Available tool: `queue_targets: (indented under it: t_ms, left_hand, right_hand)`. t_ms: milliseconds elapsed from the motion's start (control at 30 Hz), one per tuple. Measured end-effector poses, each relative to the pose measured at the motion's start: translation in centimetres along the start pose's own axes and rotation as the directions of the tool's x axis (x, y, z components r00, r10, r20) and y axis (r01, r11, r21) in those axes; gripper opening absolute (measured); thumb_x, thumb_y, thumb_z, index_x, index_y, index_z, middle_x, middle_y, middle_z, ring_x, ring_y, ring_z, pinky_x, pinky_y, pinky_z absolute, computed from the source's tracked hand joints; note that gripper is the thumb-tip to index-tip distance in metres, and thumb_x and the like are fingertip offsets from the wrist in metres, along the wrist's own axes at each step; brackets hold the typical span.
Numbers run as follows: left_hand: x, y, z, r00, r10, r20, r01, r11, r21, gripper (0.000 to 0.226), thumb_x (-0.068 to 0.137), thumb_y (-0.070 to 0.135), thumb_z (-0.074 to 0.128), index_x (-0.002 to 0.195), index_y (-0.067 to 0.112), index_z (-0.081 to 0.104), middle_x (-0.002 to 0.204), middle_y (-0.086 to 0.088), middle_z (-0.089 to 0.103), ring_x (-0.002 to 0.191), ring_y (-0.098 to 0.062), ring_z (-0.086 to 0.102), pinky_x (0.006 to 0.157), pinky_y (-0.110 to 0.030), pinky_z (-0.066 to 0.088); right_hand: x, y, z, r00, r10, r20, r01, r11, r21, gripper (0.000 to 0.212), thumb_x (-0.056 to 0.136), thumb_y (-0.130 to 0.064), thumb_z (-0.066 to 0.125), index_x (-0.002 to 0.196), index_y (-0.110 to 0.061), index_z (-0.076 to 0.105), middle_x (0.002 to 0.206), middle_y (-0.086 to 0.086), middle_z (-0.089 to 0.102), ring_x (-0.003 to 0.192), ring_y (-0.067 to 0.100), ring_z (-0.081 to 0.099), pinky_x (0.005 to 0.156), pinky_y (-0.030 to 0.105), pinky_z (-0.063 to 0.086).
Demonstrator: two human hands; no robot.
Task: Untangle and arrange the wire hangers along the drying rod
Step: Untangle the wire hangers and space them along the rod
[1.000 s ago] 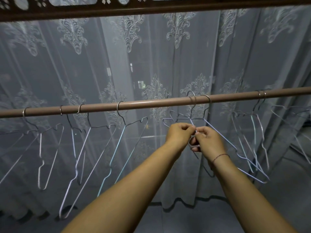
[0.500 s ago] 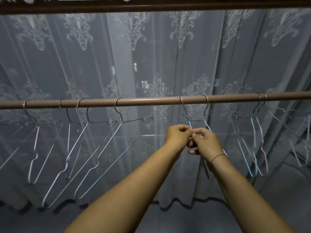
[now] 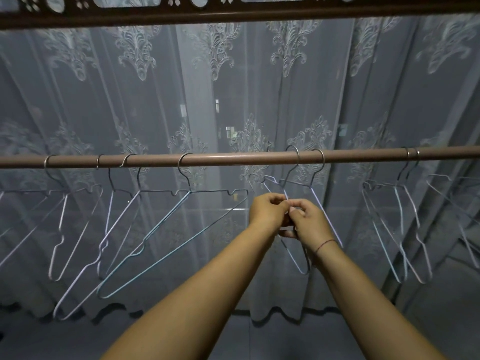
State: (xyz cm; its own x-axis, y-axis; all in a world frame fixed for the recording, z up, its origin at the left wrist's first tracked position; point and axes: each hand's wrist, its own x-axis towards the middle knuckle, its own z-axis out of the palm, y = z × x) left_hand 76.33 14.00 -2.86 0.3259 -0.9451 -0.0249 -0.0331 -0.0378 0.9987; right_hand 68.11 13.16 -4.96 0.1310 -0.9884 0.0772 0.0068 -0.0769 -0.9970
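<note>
Both my bare forearms reach up and forward from the bottom of the view, converging toward the middle. My left hand (image 3: 267, 210) is curled, its knuckles turned up and its fingertips pinched together at the top. My right hand (image 3: 309, 220) sits just beside it, touching, fingers folded inward in a tight pinch against the left fingertips. A thin red thread (image 3: 326, 244) circles my right wrist.

A patterned lace curtain (image 3: 145, 100) hangs beneath a dark, perhaps wooden, pelmet (image 3: 233, 11).
</note>
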Motion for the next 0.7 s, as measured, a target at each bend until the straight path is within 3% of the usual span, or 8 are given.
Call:
queue_targets:
  t_ms: [167,267,333,433,567,700]
  left_hand:
    - [-0.4,-0.2,-0.4,1.000,-0.020,-0.010,0.021,0.999,0.046,0.021,0.087,0.006,0.060,0.107,0.003,0.066,0.088,-0.006,0.063,0.059,-0.005,0.054,0.041,-0.006,0.043]
    - [-0.6,-0.7,-0.5,1.000,-0.012,0.010,0.011,0.997,0.077,0.021,0.085,0.008,0.062,0.105,0.003,0.068,0.090,-0.007,0.066,0.062,-0.006,0.057,0.055,-0.012,0.048]
    - [-1.1,-0.6,-0.9,1.000,0.011,0.022,-0.013,0.996,0.092,0.020,0.086,0.010,0.061,0.104,0.005,0.068,0.093,-0.008,0.068,0.071,-0.010,0.060,0.070,-0.019,0.052]
    - [-1.7,0.2,-2.7,0.997,0.068,-0.026,-0.064,0.990,0.129,0.022,0.088,0.016,0.061,0.108,0.010,0.067,0.103,-0.006,0.069,0.087,-0.014,0.060,0.091,-0.031,0.050]
    - [-2.3,1.6,-7.4,0.965,0.208,-0.158,-0.184,0.971,0.151,0.016,0.086,0.018,0.063,0.100,0.014,0.069,0.093,-0.002,0.069,0.090,-0.016,0.064,0.087,-0.029,0.051]
    - [-3.0,3.0,-13.5,0.898,0.313,-0.310,-0.261,0.945,0.200,0.010,0.085,0.016,0.061,0.091,0.022,0.068,0.088,0.001,0.069,0.086,-0.015,0.064,0.086,-0.030,0.051]
  right_hand:
    - [-0.4,0.2,0.2,1.000,0.023,-0.016,-0.024,0.999,-0.047,0.026,0.094,-0.005,0.037,0.082,-0.019,0.055,0.075,0.011,0.062,0.067,0.020,0.062,0.058,0.034,0.055]
    - [-0.9,0.3,0.0,0.999,-0.012,-0.037,0.005,0.986,-0.168,0.022,0.093,-0.008,0.040,0.085,-0.019,0.057,0.078,0.004,0.065,0.073,0.015,0.064,0.064,0.033,0.055]
    - [-1.3,0.2,-0.1,0.994,-0.087,-0.062,0.062,0.942,-0.329,0.017,0.093,-0.013,0.043,0.098,-0.019,0.059,0.092,0.003,0.067,0.085,0.015,0.062,0.078,0.035,0.054]
    - [-2.3,-0.4,0.0,0.986,-0.151,-0.075,0.089,0.844,-0.528,0.036,0.093,-0.019,0.045,0.129,-0.017,0.047,0.134,0.005,0.050,0.116,0.021,0.050,0.096,0.035,0.040]
    - [-4.2,-1.8,2.0,0.946,-0.310,-0.092,0.190,0.764,-0.617,0.053,0.091,-0.017,0.047,0.142,-0.012,0.030,0.153,0.005,0.022,0.140,0.022,0.022,0.113,0.035,0.022]
    - [-6.5,-3.3,6.0,0.910,-0.414,-0.011,0.347,0.776,-0.527,0.050,0.089,-0.013,0.050,0.138,-0.014,0.036,0.149,0.001,0.027,0.138,0.016,0.027,0.113,0.028,0.022]
